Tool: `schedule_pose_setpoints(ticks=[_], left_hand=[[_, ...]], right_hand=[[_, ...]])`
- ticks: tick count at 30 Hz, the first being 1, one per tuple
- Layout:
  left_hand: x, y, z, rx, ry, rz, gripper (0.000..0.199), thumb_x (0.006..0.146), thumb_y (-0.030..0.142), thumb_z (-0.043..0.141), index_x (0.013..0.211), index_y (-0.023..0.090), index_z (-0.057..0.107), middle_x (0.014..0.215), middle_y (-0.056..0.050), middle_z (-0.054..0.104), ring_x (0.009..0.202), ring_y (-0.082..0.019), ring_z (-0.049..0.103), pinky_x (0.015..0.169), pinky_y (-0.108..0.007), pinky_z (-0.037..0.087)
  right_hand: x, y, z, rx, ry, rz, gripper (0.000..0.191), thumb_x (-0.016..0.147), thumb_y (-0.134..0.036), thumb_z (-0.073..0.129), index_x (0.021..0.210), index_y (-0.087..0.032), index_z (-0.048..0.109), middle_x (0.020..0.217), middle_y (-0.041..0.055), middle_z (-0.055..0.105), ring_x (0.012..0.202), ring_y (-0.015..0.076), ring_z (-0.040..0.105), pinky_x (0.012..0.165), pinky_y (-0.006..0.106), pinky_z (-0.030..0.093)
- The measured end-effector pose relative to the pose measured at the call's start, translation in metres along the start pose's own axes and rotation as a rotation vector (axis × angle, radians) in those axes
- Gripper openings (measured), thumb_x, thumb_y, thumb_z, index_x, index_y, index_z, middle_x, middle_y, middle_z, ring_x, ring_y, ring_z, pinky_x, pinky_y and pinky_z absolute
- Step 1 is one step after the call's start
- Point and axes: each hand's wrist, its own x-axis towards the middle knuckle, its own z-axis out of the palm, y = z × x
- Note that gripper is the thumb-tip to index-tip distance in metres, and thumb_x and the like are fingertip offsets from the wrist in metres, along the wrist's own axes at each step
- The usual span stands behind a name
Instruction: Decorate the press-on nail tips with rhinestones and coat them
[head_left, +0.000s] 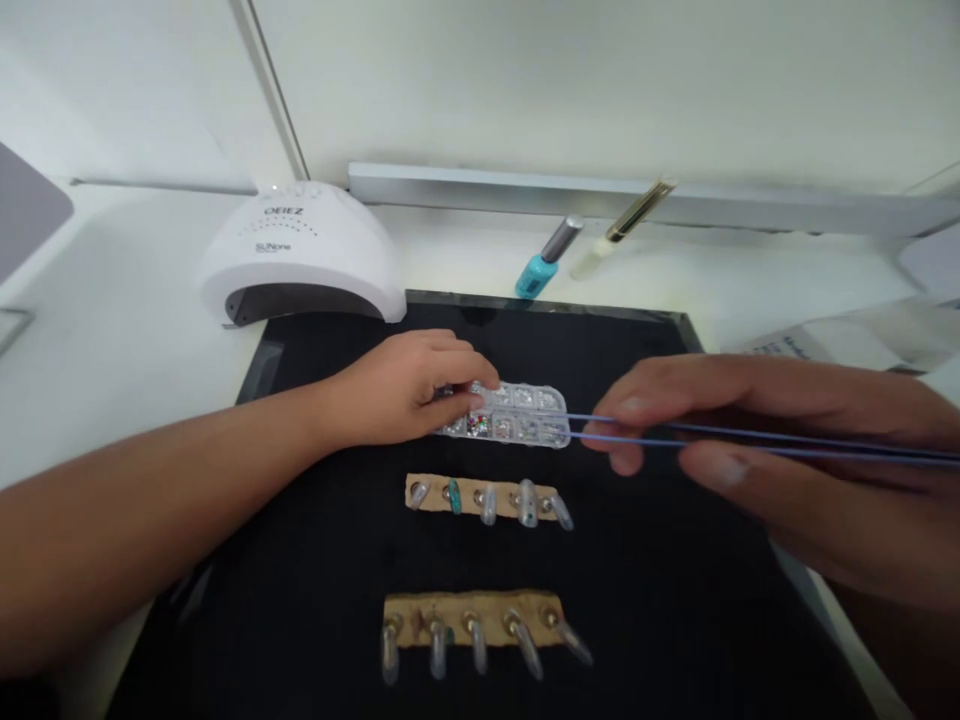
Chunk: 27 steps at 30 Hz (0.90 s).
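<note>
One white lamp is set beyond the left hand, to its left. By that hand a clear box of small gems, at its fingertips, is gripped between thumb and fingers at the left end. Nearer than that hand, and a little rightward, two strips of card with fake nails are laid on a black mat. Between and beyond both hands a blue bottle is placed; past the right hand, a cream bottle. Tweezers are grasped in the right hand, their prongs pointed left at the box
</note>
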Motion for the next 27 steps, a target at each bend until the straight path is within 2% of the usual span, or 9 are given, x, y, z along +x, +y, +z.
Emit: schedule_pose_setpoints(ticks=[3,6,12,15,22,27], left_hand=[[0.000,0.000,-0.001,-0.010,-0.035,-0.018,0.015,0.093,0.016,0.055,0.103,0.014,0.066,0.090,-0.005,0.069,0.084,-0.015,0.058,0.079,-0.029,0.046],[0.001,0.002,-0.001,-0.025,-0.040,-0.019,0.013,0.094,0.017,0.054,0.099,0.015,0.066,0.085,-0.004,0.067,0.081,-0.014,0.058,0.078,-0.029,0.045],[-0.001,0.005,-0.002,-0.040,-0.067,-0.033,0.014,0.095,0.017,0.053,0.099,0.016,0.067,0.084,-0.003,0.065,0.081,-0.014,0.058,0.077,-0.030,0.042],[-0.003,0.008,-0.003,-0.012,-0.099,-0.050,0.014,0.095,0.019,0.053,0.098,0.017,0.066,0.084,-0.002,0.065,0.081,-0.014,0.058,0.076,-0.031,0.040],[-0.005,0.011,-0.004,0.023,-0.121,-0.055,0.013,0.095,0.018,0.052,0.098,0.019,0.064,0.082,0.000,0.063,0.079,-0.014,0.055,0.075,-0.031,0.036],[-0.005,0.011,-0.005,0.026,-0.124,-0.065,0.014,0.096,0.019,0.051,0.099,0.019,0.064,0.082,0.000,0.062,0.079,-0.014,0.054,0.075,-0.031,0.036]], right_hand=[[0.004,-0.005,-0.008,-0.152,-0.157,-0.018,0.014,0.082,-0.031,0.074,0.095,-0.026,0.075,0.082,0.0038,0.073,0.069,0.0174,0.069,0.058,0.027,0.053],[0.012,0.004,-0.007,-0.052,-0.271,0.041,0.014,0.082,-0.026,0.074,0.095,-0.025,0.071,0.084,0.0029,0.071,0.072,0.0161,0.068,0.058,0.025,0.053],[0.020,0.031,-0.004,-0.033,-0.434,0.075,0.003,0.084,-0.016,0.066,0.086,-0.019,0.066,0.078,0.0017,0.064,0.068,0.0109,0.060,0.059,0.021,0.048],[0.020,0.039,-0.002,0.009,-0.449,0.069,0.003,0.085,-0.016,0.064,0.087,-0.018,0.065,0.080,0.0029,0.064,0.069,0.0115,0.060,0.059,0.022,0.048],[0.024,0.041,0.004,0.015,-0.371,0.045,0.012,0.079,-0.009,0.062,0.084,-0.019,0.066,0.079,0.0019,0.064,0.071,0.0123,0.061,0.063,0.023,0.048],[0.024,0.040,0.006,0.019,-0.349,0.015,0.008,0.083,-0.012,0.063,0.085,-0.019,0.068,0.080,0.0027,0.064,0.071,0.0130,0.061,0.064,0.025,0.048]])
